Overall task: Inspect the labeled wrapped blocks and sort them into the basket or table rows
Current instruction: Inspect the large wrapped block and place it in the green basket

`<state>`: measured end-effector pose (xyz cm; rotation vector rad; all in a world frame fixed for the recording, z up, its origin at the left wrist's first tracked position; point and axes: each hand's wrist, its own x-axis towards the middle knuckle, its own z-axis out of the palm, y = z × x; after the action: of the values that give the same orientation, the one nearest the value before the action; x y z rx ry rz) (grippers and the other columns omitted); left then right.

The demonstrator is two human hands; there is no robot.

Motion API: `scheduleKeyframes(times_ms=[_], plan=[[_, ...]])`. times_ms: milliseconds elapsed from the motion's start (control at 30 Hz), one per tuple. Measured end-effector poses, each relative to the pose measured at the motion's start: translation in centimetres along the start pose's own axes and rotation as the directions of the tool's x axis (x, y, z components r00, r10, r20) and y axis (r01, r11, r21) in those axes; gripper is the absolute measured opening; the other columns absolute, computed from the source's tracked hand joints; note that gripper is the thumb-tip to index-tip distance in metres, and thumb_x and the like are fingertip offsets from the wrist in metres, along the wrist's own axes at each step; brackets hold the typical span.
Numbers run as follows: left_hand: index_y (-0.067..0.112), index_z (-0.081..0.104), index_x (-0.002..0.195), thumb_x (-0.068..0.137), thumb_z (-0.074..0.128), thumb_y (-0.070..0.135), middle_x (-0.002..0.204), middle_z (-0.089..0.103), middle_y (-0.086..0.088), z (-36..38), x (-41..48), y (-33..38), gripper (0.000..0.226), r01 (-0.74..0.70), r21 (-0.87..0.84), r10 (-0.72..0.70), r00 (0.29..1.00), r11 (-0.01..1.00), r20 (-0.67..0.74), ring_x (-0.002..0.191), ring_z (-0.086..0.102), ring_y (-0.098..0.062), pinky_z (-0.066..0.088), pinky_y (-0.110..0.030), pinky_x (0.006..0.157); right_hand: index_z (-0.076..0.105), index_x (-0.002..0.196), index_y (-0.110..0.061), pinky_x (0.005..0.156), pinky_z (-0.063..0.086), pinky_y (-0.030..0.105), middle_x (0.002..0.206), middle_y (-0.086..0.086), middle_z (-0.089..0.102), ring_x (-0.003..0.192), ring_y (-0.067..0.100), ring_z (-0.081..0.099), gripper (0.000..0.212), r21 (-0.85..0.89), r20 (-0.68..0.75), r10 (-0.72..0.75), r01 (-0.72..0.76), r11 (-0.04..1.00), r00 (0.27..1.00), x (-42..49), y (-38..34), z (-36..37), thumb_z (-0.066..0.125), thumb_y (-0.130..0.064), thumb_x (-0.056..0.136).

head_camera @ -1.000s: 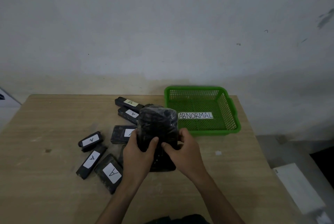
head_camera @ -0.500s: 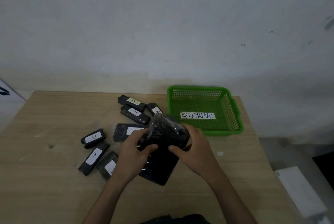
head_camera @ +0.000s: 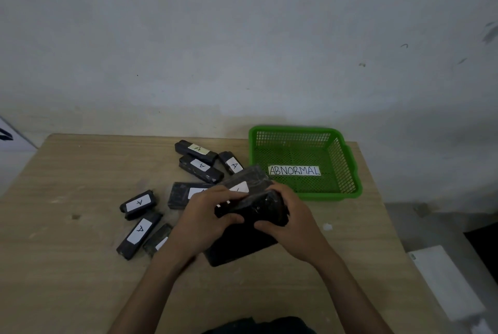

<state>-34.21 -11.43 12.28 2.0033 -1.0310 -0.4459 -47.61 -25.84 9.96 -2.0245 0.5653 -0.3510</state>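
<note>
A large black wrapped block (head_camera: 244,242) is held tilted over the table's middle, between my left hand (head_camera: 204,222) and my right hand (head_camera: 289,222). Both hands grip its upper end. Behind my fingers lies another wrapped block (head_camera: 249,180) whose white label is partly hidden. Several smaller black blocks with white "A" labels lie scattered to the left, such as one (head_camera: 138,203) and a longer one (head_camera: 138,235). A green mesh basket (head_camera: 347,169) with an "ABNORMAL" label (head_camera: 294,170) stands at the back right, with no blocks in it.
The wooden table (head_camera: 67,266) ends at a pale wall behind. A small white scrap (head_camera: 327,226) lies right of my hands. A white box (head_camera: 444,282) sits on the floor beyond the table's right edge.
The held block has tipped from upright to lying low and tilted, and my hands have turned it. Another labelled block behind it has come into sight.
</note>
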Motion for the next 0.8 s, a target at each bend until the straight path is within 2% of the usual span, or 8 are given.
scheduleKeyframes(times_ms=[133, 200, 267, 367, 433, 533, 667, 800], plan=[[0.031, 0.059, 0.123, 0.073, 0.078, 0.025, 0.108, 0.059, 0.014, 0.1, 0.1, -0.3, 0.054, 0.056, 0.080, -0.037, 0.974, 0.995, -0.223, 0.105, 0.051, -0.008, 0.043, -0.028, 0.093, 0.053, 0.104, -0.034, 0.087, 0.054, 0.033, 0.103, -0.011, 0.066, 0.097, 0.004, 0.063, 0.050, 0.150, -0.105, 0.133, -0.117, 0.982, 0.985, -0.1, 0.1, -0.2, 0.084, -0.017, 0.068], [0.030, 0.049, 0.130, 0.073, 0.078, 0.031, 0.121, 0.052, 0.008, 0.3, -0.2, -0.8, 0.064, 0.163, -0.035, -0.167, 0.951, 0.986, -0.260, 0.113, 0.048, -0.011, 0.042, -0.033, 0.098, 0.053, 0.104, -0.034, 0.086, 0.055, 0.036, 0.104, -0.011, 0.066, 0.098, 0.007, 0.064, 0.048, 0.254, -0.114, 0.213, -0.179, 0.951, 0.970, 0.0, 0.1, -0.7, 0.084, -0.019, 0.070], [0.030, 0.043, 0.134, 0.073, 0.077, 0.032, 0.127, 0.050, 0.007, 0.8, -0.7, -1.0, 0.069, 0.230, -0.200, -0.268, 0.945, 0.952, -0.190, 0.117, 0.049, -0.011, 0.046, -0.037, 0.099, 0.052, 0.104, -0.035, 0.087, 0.056, 0.035, 0.107, -0.011, 0.064, 0.101, 0.009, 0.063, 0.047, 0.289, -0.081, 0.236, -0.204, 0.935, 0.968, 0.0, -0.1, -1.2, 0.083, -0.020, 0.071], [0.031, 0.038, 0.137, 0.078, 0.074, 0.023, 0.128, 0.053, 0.008, 1.6, -1.6, -0.8, 0.069, 0.214, -0.378, -0.286, 0.948, 0.901, -0.143, 0.116, 0.053, -0.005, 0.050, -0.032, 0.095, 0.049, 0.103, -0.035, 0.083, 0.052, 0.023, 0.103, -0.016, 0.063, 0.095, -0.004, 0.060, 0.047, 0.230, -0.067, 0.217, -0.197, 0.953, 0.974, -0.1, -0.8, -1.2, 0.081, -0.018, 0.074], [0.029, 0.043, 0.133, 0.080, 0.072, 0.017, 0.124, 0.057, 0.007, 2.1, -1.8, -0.5, 0.062, 0.185, -0.424, -0.291, 0.935, 0.887, -0.202, 0.113, 0.055, -0.004, 0.051, -0.033, 0.094, 0.047, 0.107, -0.033, 0.077, 0.048, 0.013, 0.099, -0.019, 0.062, 0.089, -0.012, 0.058, 0.047, 0.165, -0.107, 0.200, -0.181, 0.969, 0.974, -0.2, -1.2, -0.9, 0.080, -0.018, 0.075], [0.024, 0.049, 0.131, 0.080, 0.072, 0.014, 0.118, 0.063, 0.005, 2.9, -1.6, 0.1, 0.057, 0.148, -0.451, -0.309, 0.900, 0.880, -0.308, 0.110, 0.059, -0.007, 0.053, -0.034, 0.090, 0.047, 0.108, -0.029, 0.067, 0.044, 0.003, 0.089, -0.022, 0.061, 0.079, -0.019, 0.056, 0.048, 0.103, -0.252, 0.176, -0.155, 0.983, 0.952, -0.1, -1.6, 0.1, 0.079, -0.016, 0.075], [0.015, 0.061, 0.112, 0.077, 0.075, 0.012, 0.098, 0.068, 0.007, 3.4, -1.1, 0.7, 0.037, 0.111, -0.393, -0.303, 0.829, 0.913, -0.470, 0.092, 0.064, -0.002, 0.056, -0.028, 0.080, 0.050, 0.110, -0.025, 0.063, 0.042, 0.001, 0.083, -0.024, 0.059, 0.073, -0.017, 0.055, 0.048, 0.088, -0.385, 0.163, -0.139, 0.986, 0.908, 0.2, -2.1, 1.3, 0.080, -0.016, 0.073], [0.019, 0.058, 0.105, 0.078, 0.074, 0.010, 0.093, 0.065, 0.014, 3.0, -1.2, 0.6, 0.033, 0.089, -0.386, -0.280, 0.835, 0.918, -0.473, 0.087, 0.062, 0.009, 0.051, -0.009, 0.070, 0.045, 0.113, -0.027, 0.065, 0.043, 0.000, 0.086, -0.023, 0.058, 0.076, -0.017, 0.057, 0.051, 0.078, -0.309, 0.136, -0.118, 0.990, 0.941, 0.2, -2.3, 1.2, 0.079, -0.017, 0.076]])
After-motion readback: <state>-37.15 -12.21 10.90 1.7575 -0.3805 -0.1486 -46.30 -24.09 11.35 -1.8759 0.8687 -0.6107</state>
